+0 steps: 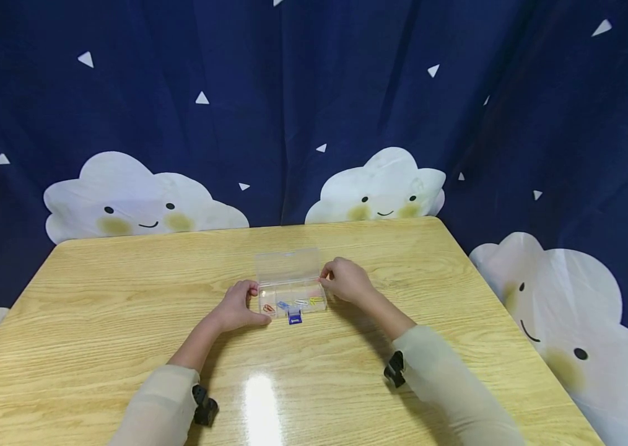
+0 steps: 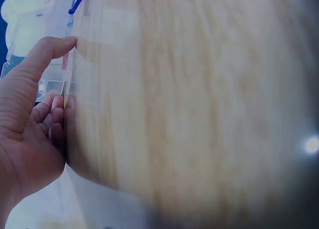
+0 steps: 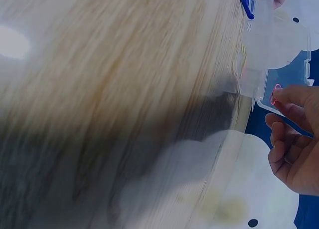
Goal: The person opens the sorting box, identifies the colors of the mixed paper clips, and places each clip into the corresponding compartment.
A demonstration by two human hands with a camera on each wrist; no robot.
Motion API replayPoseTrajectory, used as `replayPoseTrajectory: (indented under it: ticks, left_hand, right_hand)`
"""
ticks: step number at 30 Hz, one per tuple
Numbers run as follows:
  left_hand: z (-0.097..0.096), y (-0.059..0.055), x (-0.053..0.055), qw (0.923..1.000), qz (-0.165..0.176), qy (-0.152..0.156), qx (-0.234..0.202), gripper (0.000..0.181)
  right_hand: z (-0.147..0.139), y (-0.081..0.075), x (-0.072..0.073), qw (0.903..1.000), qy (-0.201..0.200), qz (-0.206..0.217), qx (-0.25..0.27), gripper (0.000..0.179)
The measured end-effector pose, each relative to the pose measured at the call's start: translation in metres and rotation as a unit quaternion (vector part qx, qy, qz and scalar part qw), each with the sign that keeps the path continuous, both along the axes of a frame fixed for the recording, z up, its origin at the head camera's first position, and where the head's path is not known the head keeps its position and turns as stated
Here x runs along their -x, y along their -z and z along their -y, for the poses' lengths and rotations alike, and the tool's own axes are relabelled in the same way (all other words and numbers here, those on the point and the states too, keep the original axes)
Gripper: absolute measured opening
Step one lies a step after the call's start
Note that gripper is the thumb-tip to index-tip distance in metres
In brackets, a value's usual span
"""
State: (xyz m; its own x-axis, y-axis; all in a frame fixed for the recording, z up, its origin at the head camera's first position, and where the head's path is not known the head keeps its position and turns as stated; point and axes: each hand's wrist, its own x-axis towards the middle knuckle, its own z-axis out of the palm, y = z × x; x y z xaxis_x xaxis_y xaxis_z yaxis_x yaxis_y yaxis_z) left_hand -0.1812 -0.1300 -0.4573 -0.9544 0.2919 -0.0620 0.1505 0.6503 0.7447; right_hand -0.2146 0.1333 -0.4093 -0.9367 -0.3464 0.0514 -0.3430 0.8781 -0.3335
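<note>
A clear plastic compartment box (image 1: 292,288) stands on the table with its lid (image 1: 287,266) raised at the back and a blue latch (image 1: 294,317) hanging at the front. Along its front compartments lie red paper clips (image 1: 268,308), blue ones (image 1: 283,305), white ones (image 1: 301,303) and yellow ones (image 1: 316,300). My left hand (image 1: 236,308) holds the box's left end, thumb at the front corner, fingers along the side. Above the right end, my right hand (image 1: 347,282) pinches a pink paper clip (image 3: 275,93) between thumb and index finger; its other fingers are curled loosely.
The wooden table (image 1: 141,297) extends on all sides of the box, with a bright light reflection near its front. Behind it hangs a dark blue curtain (image 1: 247,111) printed with clouds and small white triangles. Each forearm wears a black wrist device (image 1: 204,406).
</note>
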Motion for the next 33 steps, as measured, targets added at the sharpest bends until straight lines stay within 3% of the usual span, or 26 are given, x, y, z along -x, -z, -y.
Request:
replayPoseTrajectory:
  ticks: [17, 33]
  left_hand:
    - [0.001, 0.001, 0.001, 0.9999, 0.012, -0.003, -0.001, 0.063]
    - [-0.001, -0.001, 0.0, 0.9999, 0.015, -0.003, -0.003, 0.063]
  right_hand:
    - [0.015, 0.007, 0.004, 0.9996, 0.001, 0.026, 0.009, 0.015]
    - [0.012, 0.009, 0.005, 0.9987, 0.019, 0.04, 0.027, 0.015]
